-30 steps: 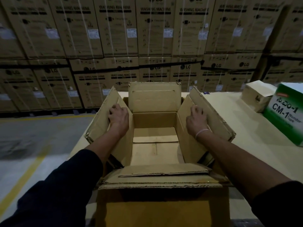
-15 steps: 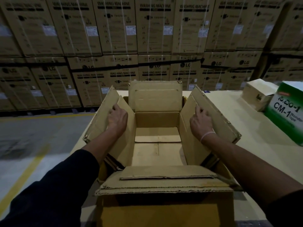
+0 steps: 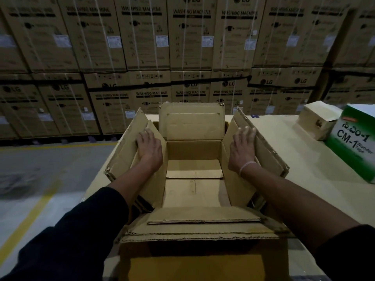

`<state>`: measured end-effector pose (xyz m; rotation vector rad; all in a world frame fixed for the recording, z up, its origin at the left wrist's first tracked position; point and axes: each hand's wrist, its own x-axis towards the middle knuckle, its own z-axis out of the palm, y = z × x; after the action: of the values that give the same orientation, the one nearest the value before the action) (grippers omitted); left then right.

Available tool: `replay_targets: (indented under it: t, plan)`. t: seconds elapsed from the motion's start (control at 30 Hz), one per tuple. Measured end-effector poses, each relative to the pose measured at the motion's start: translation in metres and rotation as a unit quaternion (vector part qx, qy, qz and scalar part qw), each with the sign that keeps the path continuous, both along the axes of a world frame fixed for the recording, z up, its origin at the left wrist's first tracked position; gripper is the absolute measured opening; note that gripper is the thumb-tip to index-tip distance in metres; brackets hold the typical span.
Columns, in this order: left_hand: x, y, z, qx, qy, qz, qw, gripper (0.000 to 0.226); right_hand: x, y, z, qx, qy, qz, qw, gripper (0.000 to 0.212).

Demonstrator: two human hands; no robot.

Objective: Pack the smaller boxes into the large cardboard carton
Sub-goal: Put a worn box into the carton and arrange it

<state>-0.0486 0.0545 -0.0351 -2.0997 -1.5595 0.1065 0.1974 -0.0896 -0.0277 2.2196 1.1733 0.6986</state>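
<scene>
Both side flaps pushed wider, left hand (image 3: 149,148) and right hand (image 3: 242,149) flat-fingered on carton (image 3: 193,151), gripping nothing

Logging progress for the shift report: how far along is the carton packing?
Done: the large carton stands on the table with all four flaps open; its inside is empty. In hand: the left hand and right hand press the side flaps outward. Left: all the packing. The small brown box and the green CM-1 tape box sit on the table to the right.
</scene>
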Motion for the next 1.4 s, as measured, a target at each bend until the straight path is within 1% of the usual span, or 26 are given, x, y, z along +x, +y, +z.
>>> replay_targets:
  t: [0.07, 0.13, 0.2, 0.27, 0.33, 0.5, 0.57, 0.7, 0.77, 0.93, 1.1, 1.23, 1.3, 1.4]
  plan:
    - [-0.007, 0.001, -0.005, 0.002, -0.007, 0.010, 1.000, 0.056, 0.014, -0.004, -0.007, -0.014, 0.011, -0.003, 1.000, 0.072]
    - [-0.011, 0.001, -0.006, 0.008, -0.007, 0.022, 1.000, 0.052, 0.029, -0.011, -0.015, -0.010, 0.023, 0.022, 0.999, 0.073]
    - [-0.013, 0.000, -0.008, 0.013, -0.001, 0.027, 1.000, 0.049, 0.039, -0.018, -0.018, -0.006, 0.033, 0.045, 0.998, 0.081]
    - [-0.015, 0.000, -0.012, 0.020, 0.005, 0.028, 0.999, 0.047, 0.041, -0.019, -0.020, -0.013, 0.030, 0.053, 0.998, 0.087]
    - [-0.017, 0.001, -0.014, 0.026, 0.018, 0.024, 0.999, 0.047, 0.038, -0.017, -0.021, -0.024, 0.021, 0.052, 0.998, 0.088]
    - [-0.009, -0.003, -0.005, 0.027, 0.074, 0.046, 0.996, 0.056, 0.026, -0.009, -0.018, -0.046, -0.009, 0.026, 0.999, 0.086]
    - [-0.009, -0.003, -0.001, 0.016, 0.072, 0.042, 0.996, 0.062, 0.020, -0.002, -0.015, -0.046, -0.014, 0.015, 0.999, 0.088]
    - [-0.014, -0.005, 0.006, 0.010, 0.068, 0.028, 0.997, 0.083, 0.013, 0.009, -0.007, -0.037, -0.039, 0.031, 0.998, 0.090]
    - [-0.012, -0.008, 0.010, 0.018, 0.059, 0.009, 0.998, 0.086, 0.013, 0.014, -0.002, -0.028, -0.042, 0.042, 0.998, 0.095]
    - [0.002, -0.015, 0.017, 0.011, 0.022, -0.030, 0.999, 0.091, 0.013, 0.023, 0.009, -0.007, -0.016, 0.050, 0.999, 0.103]
    - [0.023, -0.025, 0.023, 0.015, -0.036, -0.086, 0.996, 0.095, 0.021, 0.019, 0.027, 0.013, 0.013, 0.035, 0.999, 0.103]
    - [0.049, -0.034, 0.038, 0.027, -0.062, -0.115, 0.991, 0.095, 0.044, 0.008, 0.052, 0.052, 0.070, 0.045, 0.995, 0.105]
    - [0.070, -0.041, 0.048, -0.002, -0.109, -0.130, 0.985, 0.094, 0.059, -0.001, 0.063, 0.079, 0.128, 0.060, 0.987, 0.104]
    - [0.102, -0.051, 0.062, -0.072, -0.221, -0.147, 0.961, 0.092, 0.079, -0.013, 0.078, 0.123, 0.221, 0.098, 0.963, 0.101]
